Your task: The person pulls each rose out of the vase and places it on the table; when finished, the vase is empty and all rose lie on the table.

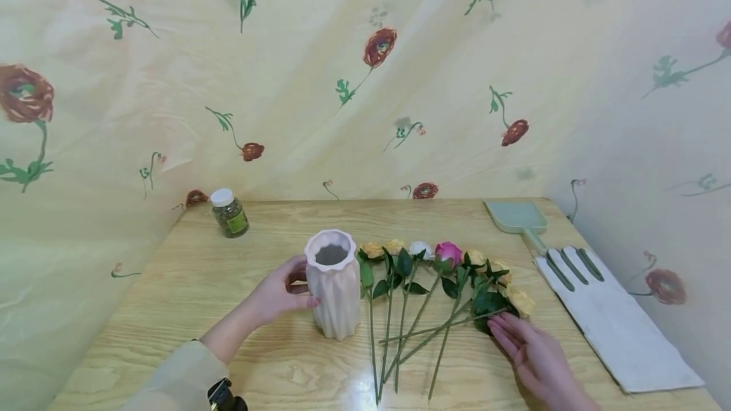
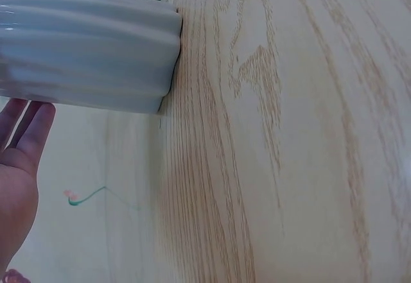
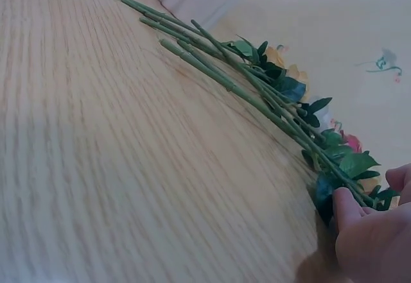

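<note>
Beside the left hand (image 1: 281, 295), the vase (image 1: 333, 284) hides that hand's fingertips behind its ribbed side. In the left wrist view the vase is cut off at the top and left edges. The right hand (image 1: 533, 351) runs off the bottom edge. Far beyond the left hand, the small jar (image 1: 229, 213) has a label too small to read.
</note>
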`<state>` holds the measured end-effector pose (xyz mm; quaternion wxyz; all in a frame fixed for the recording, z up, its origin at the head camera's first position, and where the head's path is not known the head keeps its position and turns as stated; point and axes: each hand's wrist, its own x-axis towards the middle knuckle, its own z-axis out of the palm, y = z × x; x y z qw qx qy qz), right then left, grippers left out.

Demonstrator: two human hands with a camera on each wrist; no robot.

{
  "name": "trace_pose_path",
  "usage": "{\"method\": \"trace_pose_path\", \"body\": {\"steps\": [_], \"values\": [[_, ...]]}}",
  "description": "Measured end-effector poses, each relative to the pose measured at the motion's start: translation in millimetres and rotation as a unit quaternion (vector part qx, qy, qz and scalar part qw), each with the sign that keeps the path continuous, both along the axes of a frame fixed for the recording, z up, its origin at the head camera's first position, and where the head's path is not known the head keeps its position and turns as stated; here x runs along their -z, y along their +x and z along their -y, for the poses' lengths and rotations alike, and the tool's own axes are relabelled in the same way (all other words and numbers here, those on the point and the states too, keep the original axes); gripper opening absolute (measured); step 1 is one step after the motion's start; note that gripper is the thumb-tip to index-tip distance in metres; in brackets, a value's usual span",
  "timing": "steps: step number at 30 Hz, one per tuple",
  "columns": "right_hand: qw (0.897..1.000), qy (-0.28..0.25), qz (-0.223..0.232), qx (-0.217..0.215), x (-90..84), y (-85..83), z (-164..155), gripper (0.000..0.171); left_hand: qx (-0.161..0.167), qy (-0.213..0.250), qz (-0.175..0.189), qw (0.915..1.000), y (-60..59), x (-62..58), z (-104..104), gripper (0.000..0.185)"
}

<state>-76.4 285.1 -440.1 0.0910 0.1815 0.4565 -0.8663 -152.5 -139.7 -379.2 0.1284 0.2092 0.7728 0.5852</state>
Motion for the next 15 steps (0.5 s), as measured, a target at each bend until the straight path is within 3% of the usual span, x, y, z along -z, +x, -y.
{"method": "trace_pose_path", "body": {"steps": [2, 7, 11, 15], "values": [[1.000, 0.000, -0.011, -0.006, -2.3, 0.9, 0, 0.066, 0.002, -0.004, -0.002, 1.0000, 0.1, -1.1, 0, 0.067], [0.998, 0.019, -0.055, -0.022, -10.0, 0.8, -1, 0.029, 0.005, -0.010, -0.009, 0.9999, -7.2, 8.6, 4, 0.066], [0.994, 0.039, -0.096, -0.040, -21.1, -4.5, 0, 0.030, 0.018, 0.007, -0.024, 0.9995, -14.1, 16.0, 8, 0.063], [0.987, 0.056, -0.140, -0.050, -35.5, -15.3, 0, 0.024, 0.020, 0.015, -0.036, 0.9990, -19.6, 15.0, 13, 0.060]]}}
